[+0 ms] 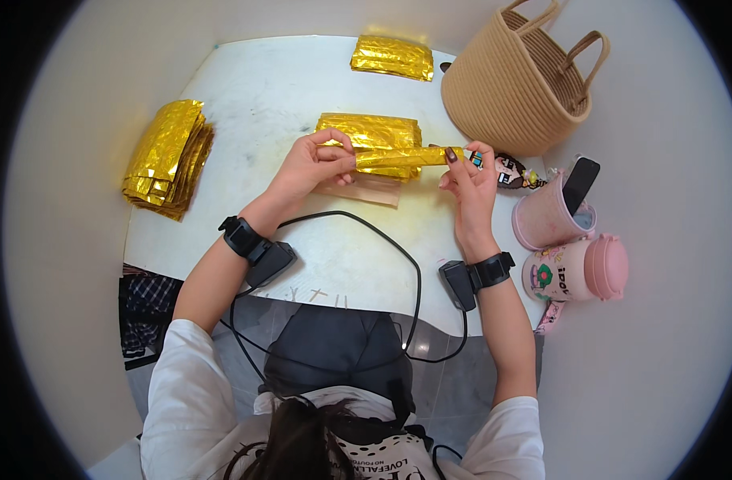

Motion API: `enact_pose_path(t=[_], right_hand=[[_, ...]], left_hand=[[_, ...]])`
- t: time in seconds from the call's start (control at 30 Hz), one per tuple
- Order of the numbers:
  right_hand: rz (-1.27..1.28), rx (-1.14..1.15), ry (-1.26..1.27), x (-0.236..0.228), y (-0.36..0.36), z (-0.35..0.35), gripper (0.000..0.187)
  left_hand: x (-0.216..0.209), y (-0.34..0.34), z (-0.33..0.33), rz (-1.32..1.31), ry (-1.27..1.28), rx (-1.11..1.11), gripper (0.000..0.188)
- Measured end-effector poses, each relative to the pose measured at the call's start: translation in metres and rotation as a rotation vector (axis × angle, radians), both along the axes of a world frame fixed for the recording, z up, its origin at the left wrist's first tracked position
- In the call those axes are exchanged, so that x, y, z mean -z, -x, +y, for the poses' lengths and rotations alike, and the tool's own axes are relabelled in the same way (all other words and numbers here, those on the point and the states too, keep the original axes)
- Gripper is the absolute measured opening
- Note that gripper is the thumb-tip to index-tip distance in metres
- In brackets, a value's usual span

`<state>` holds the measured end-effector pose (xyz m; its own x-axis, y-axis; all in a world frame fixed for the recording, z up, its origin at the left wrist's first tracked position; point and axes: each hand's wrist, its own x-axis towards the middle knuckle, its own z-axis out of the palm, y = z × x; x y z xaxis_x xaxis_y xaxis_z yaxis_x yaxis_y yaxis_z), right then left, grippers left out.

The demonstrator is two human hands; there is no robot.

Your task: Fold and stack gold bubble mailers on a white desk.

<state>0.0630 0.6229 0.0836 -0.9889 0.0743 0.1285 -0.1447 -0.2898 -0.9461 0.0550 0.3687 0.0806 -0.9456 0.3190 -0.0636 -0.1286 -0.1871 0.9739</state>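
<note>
A narrow strip of folded gold foil [402, 158] stretches between my two hands above the table. Its left end is pinched between the thumb and fingers of my left hand [318, 164]. At the other end, the thumb of my right hand [471, 180] presses on the foil with the fingers behind it. Beneath the strip lies a stack of gold foil sheets [370, 126], partly covered by it. A flat tan piece [370, 190] sticks out on the near side of that stack, partly hidden by my left hand.
Another gold stack [164, 156] lies at the left, and a smaller one [391, 58] at the back. A woven basket [502, 92], a pink cup [540, 212] holding a dark phone-like slab [580, 184], and a pink-lidded bottle [566, 270] line the right side. A black cable [418, 276] loops between my wrists.
</note>
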Motion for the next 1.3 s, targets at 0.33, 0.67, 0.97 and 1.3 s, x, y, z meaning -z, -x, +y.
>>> enact_pose_path(t=[0.33, 0.67, 0.97, 1.3], right_hand=[[-0.042, -0.078, 0.018, 0.0062, 0.0018, 0.0021, 0.023], [-0.096, -0.076, -0.043, 0.0020, -0.0010, 0.0001, 0.022], [-0.064, -0.050, -0.056, 0.0000, -0.0008, -0.0013, 0.027], [-0.130, -0.124, -0.107, 0.0055, -0.0013, 0.0000, 0.015]], left_hand=[[0.0022, 0.0014, 0.0002, 0.040, 0.080, -0.062, 0.021], [-0.0003, 0.0005, -0.0003, -0.054, -0.019, -0.079, 0.012], [-0.0030, 0.0004, 0.0021, -0.048, -0.015, -0.193, 0.019], [-0.0040, 0.0034, -0.0009, -0.118, -0.086, -0.289, 0.030]])
